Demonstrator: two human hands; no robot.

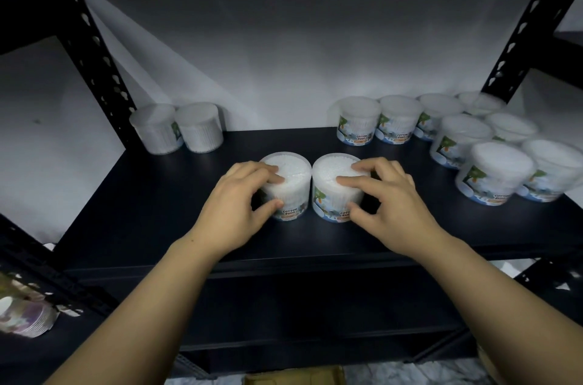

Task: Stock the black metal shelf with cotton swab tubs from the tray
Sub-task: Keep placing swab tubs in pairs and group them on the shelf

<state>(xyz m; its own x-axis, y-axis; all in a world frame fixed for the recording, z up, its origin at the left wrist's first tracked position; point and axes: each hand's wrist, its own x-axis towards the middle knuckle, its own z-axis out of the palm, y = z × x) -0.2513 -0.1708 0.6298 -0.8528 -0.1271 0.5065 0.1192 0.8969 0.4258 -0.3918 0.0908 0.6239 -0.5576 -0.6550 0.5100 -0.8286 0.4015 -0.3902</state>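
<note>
Two clear cotton swab tubs stand side by side, touching, in the middle of the black metal shelf (157, 227). My left hand (239, 204) grips the left tub (291, 186), fingers over its lid and thumb on its front. My right hand (388, 201) grips the right tub (331, 186) the same way. Two more tubs (176, 129) stand at the back left by the upright. Several tubs (441, 135) are grouped at the back right. No tray is in view.
Black perforated uprights (94, 47) frame the shelf on both sides, with a white wall behind. A lower shelf board (315, 305) lies beneath. Round packaged items (28, 318) sit at the lower left. A cardboard edge (293, 378) shows at the bottom.
</note>
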